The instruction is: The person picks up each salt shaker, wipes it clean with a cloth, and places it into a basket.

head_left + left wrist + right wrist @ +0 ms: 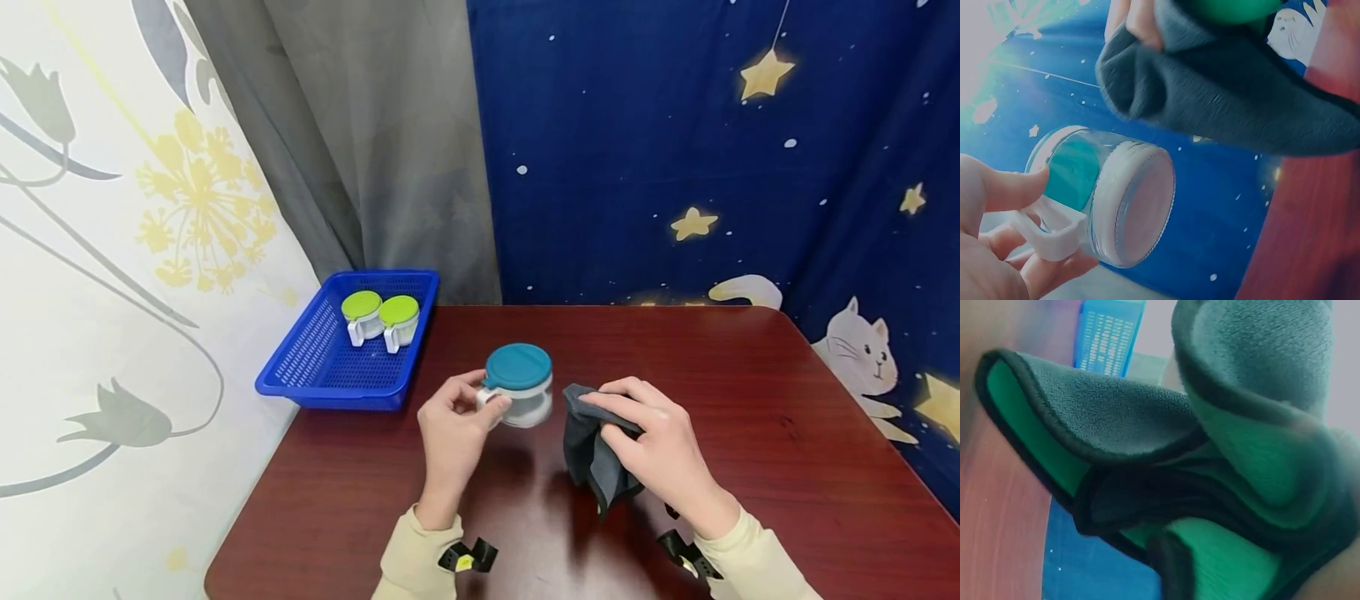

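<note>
A clear glass seasoning jar (pixel 528 406) with a teal lid and a white handle hangs above the table in the head view. My left hand (pixel 457 425) grips it by the handle, thumb and fingers closed around it. In the left wrist view the jar (pixel 1135 206) is tilted, its round base facing the camera. To its right, my right hand (pixel 656 433) pinches a bunched dark grey cloth (pixel 600 458) that droops downward. Green lining shows inside the cloth (pixel 1241 444) in the right wrist view. A small gap separates cloth and jar.
A blue plastic basket (pixel 330 398) stands at the table's back left, holding two jars with lime-green lids, one of them the front jar (pixel 400 312). The dark red table (pixel 750 400) reaches back to a grey curtain (pixel 405 150) and a blue starry curtain (pixel 615 150).
</note>
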`<action>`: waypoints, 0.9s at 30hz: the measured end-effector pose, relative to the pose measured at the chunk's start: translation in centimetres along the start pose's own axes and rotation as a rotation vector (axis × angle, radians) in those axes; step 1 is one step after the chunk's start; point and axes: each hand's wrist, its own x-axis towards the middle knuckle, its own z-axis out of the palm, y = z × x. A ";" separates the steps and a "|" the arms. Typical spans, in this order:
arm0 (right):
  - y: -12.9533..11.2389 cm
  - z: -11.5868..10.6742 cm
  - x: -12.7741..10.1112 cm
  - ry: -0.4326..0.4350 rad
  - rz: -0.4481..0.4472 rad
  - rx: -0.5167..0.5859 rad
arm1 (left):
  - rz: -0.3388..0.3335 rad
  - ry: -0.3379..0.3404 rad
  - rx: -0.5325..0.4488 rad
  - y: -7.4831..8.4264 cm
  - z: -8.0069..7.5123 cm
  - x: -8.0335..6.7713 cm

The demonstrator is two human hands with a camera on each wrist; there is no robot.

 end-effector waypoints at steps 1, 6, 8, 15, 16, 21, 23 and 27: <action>0.0 -0.2 0.0 0.002 -0.004 -0.003 | -0.005 0.009 0.012 -0.2 -0.3 0.5; 0.4 -1.1 0.2 -0.001 -0.022 -0.024 | -0.036 0.052 0.035 -1.8 -2.2 2.9; 0.6 -1.5 0.2 -0.011 -0.025 -0.033 | -0.051 0.072 0.029 -2.1 -3.0 3.8; 1.1 -2.9 0.2 -0.077 -0.021 -0.133 | -0.099 0.158 0.060 -3.1 -5.6 6.4; 1.2 -3.1 0.2 -0.088 -0.021 -0.151 | -0.107 0.172 0.069 -3.2 -6.0 6.7; 1.5 -4.2 0.2 -0.123 -0.025 -0.220 | -0.135 0.225 0.110 -3.6 -8.1 8.2; 1.8 -4.6 0.1 -0.129 -0.020 -0.234 | -0.137 0.244 0.125 -3.7 -8.9 9.0; 2.4 -5.4 -0.1 -0.133 -0.008 -0.266 | -0.153 0.290 0.169 -4.4 -10.7 10.8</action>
